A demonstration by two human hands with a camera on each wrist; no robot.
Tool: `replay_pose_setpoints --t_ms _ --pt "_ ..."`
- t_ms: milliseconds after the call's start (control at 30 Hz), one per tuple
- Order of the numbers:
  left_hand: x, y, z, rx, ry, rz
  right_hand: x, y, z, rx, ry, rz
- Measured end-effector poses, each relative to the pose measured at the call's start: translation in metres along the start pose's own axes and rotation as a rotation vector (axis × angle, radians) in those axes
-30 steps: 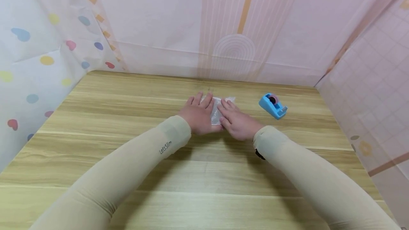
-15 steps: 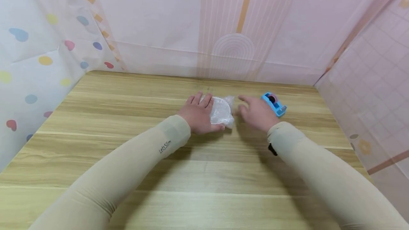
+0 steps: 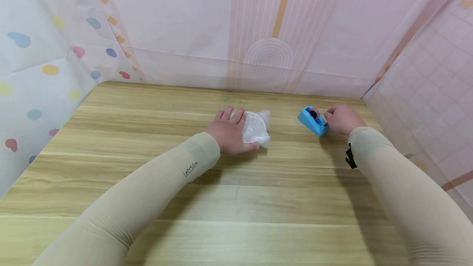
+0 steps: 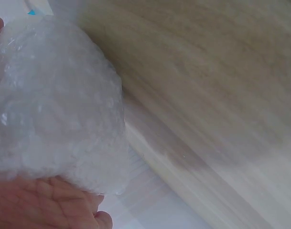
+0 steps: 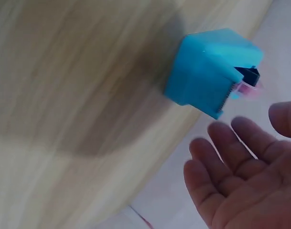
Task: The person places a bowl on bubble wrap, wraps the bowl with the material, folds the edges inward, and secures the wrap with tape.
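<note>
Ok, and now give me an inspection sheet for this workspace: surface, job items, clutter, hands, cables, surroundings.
Surface: wood-grain table, no spills seen.
Job items: bubble-wrapped bundle lying on the table; blue tape dispenser to its right, with a pinkish tape roll fitted.
Clutter: nothing seen.
Left hand: resting on the bubble-wrapped bundle, fingers spread.
Right hand: at the dispenser's cutter end, fingers loosely bent; whether it touches any tape is unclear.
Cables: nothing seen.
Surroundings: printed sheets behind and at both sides, the left one with coloured spots.
</note>
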State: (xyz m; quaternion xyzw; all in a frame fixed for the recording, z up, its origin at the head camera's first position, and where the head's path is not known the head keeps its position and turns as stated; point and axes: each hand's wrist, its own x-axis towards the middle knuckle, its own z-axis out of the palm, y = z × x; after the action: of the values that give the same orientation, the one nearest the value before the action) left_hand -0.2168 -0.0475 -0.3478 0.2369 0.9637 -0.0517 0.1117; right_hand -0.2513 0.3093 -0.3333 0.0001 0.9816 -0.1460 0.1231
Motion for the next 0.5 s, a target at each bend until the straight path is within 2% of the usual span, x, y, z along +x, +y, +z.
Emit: replay_pose_setpoints --t_ms 100,267,500 --pt "-0.001 0.0 0.0 -0.002 0.003 0.002 0.001 0.0 0.002 0.004 -0.02 0.006" --pt "-0.002 0.0 0.0 -0.005 0.006 0.0 0.002 -0.003 0.006 0.037 0.028 0.007" --pt "-0.002 0.001 0.0 0.002 0.012 0.002 0.002 -0.008 0.011 -0.017 0.047 0.009"
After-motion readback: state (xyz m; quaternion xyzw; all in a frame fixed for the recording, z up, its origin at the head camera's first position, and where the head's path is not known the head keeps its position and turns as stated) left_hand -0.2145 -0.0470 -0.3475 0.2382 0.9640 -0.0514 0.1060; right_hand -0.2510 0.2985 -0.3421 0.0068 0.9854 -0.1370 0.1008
